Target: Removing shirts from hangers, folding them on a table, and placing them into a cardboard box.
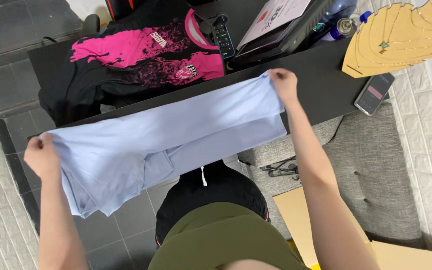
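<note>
While both arms are spread wide, here is how it stands:

Garment: a light blue shirt [166, 140] is stretched out in the air between the two hands, hanging just in front of the black table [321, 85] and above the dark tiled floor [121, 235]; its lower edge sags in loose folds on the left.

Left hand: the left hand [41, 156] grips one end of the shirt, fingers [50, 142] clenched over bunched fabric.

Right hand: the right hand [284, 83] pinches the other end up at the table's edge, fingers closed on the cloth.

Step in hand: by my read, the shirt is being held taut and straightened.

Next move calls for: an even pull from both ends and a flat spot, since the left side hangs lower and is doubled over.

On the table: a black and pink jersey [146, 55] lies spread at the back, with a smartphone [374, 93] well off to the right beside a beige necklace stand [401, 40].
</note>
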